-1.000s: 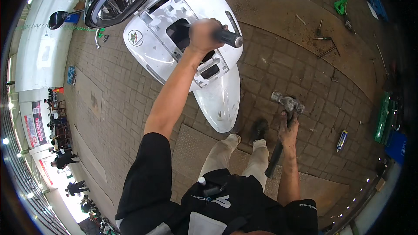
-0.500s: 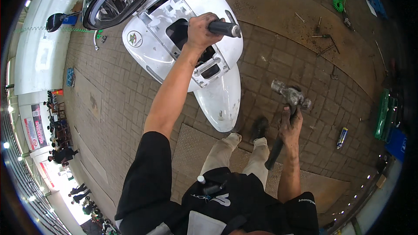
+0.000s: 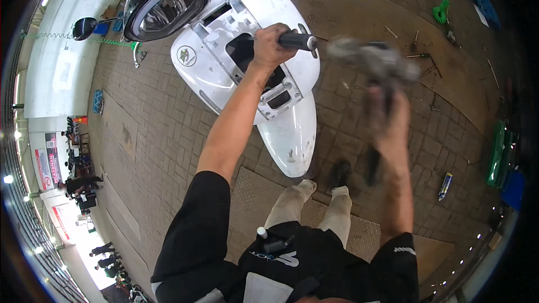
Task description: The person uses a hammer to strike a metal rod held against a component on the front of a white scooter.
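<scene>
My left hand (image 3: 272, 48) is closed around a dark cylindrical bar (image 3: 298, 41) with a bare metal end pointing right. It is over the opened front of a white scooter (image 3: 196, 70), by a dark opening in the panel. In my right hand (image 3: 389, 118), blurred by motion, is the dark handle of a hammer. The heavy metal hammer head (image 3: 373, 60) is up to the right of the bar, apart from it. Below the panel projects the white front fender (image 3: 291, 140).
A headlight (image 3: 168, 11) and a mirror (image 3: 84, 28) are at upper left. Loose tools (image 3: 429, 62) lie on a floor plate at right, with a coiled green hose (image 3: 442, 11) beyond. Nearer are a tube (image 3: 445, 186) and a green toolbox (image 3: 498, 154). People (image 3: 84, 185) are far left.
My right hand has swung the hammer up and away from my body, to the level of the bar. My left hand keeps its grip. The whole view has shifted slightly.
</scene>
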{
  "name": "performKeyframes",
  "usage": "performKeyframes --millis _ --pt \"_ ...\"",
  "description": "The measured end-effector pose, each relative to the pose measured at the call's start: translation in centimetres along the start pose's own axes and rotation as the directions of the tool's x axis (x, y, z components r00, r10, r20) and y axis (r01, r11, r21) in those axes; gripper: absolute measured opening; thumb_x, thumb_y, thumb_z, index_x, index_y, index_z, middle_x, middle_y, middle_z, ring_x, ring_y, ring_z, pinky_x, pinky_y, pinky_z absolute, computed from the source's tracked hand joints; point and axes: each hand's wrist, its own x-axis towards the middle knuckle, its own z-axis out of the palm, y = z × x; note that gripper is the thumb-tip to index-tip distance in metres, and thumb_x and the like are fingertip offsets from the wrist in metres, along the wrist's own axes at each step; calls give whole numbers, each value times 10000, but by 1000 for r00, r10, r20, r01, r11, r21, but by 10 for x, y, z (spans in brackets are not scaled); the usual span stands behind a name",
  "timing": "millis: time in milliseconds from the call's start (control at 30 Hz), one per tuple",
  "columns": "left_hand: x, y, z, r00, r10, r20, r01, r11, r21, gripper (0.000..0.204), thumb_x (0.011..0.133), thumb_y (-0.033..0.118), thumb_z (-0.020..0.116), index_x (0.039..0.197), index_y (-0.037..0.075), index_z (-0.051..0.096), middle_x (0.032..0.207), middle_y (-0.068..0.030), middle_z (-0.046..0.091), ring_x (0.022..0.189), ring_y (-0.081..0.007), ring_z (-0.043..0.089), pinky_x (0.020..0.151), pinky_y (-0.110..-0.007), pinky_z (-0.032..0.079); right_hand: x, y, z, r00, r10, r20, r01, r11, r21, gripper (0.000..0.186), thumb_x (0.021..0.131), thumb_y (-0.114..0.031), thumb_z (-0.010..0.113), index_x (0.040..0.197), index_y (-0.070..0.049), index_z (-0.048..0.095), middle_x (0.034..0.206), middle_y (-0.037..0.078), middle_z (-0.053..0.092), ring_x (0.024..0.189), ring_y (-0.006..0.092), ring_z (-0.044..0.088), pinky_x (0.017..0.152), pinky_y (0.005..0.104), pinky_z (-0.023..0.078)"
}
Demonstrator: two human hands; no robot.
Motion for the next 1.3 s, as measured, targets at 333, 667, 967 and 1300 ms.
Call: performKeyframes --millis 333,667,967,1300 --pt "0 7 6 999 9 -32 -10 1000 -12 125 639 118 662 608 56 559 600 -90 577 509 -260 571 478 -309 450 -57 39 -58 898 -233 -373 267 963 42 178 867 -125 506 1006 -16 528 787 82 570 668 156 505 594 300 421" --pt "-18 70 0 939 170 298 -181 983 9 128 532 155 688 600 115 587 641 -40 584 560 -218 577 513 -328 458 -80 91 -11 999 30 -35 -28 998 56 165 861 -68 476 977 38 526 747 11 540 556 122 457 508 272 399" --pt "-90 150 -18 785 254 566 -136 960 -243 231 533 280 701 667 131 586 621 1 495 556 -171 548 497 -296 421 -243 284 -11 732 656 186 -618 754 -223 266 813 -177 578 985 26 570 841 228 621 849 276 627 665 371 458" --pt "-86 133 -29 816 136 562 -45 984 -173 246 561 283 725 692 120 595 614 0 503 575 -167 559 527 -282 437 -384 368 -14 361 929 76 -798 350 -490 335 805 -285 562 1033 -40 546 859 208 616 787 370 606 630 408 462"
